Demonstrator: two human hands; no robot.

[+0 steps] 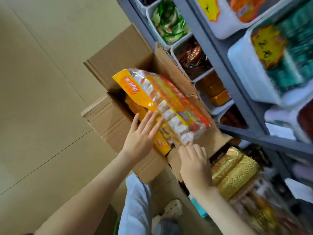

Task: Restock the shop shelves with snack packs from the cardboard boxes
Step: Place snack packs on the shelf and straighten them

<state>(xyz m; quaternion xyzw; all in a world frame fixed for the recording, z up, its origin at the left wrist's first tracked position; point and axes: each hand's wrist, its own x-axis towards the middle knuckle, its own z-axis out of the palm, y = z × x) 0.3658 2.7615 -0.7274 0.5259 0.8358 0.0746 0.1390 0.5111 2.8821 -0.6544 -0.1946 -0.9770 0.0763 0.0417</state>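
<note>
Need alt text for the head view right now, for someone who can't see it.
Both hands lift a yellow snack pack from an open cardboard box: left hand flat against it, right hand at its lower corner. Shelves with filled bins stand right.

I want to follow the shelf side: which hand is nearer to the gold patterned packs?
The right hand. It grips the near end of the yellow snack pack, just beside the gold patterned packs. The left hand lies flat on the pack's far side from them.
</note>
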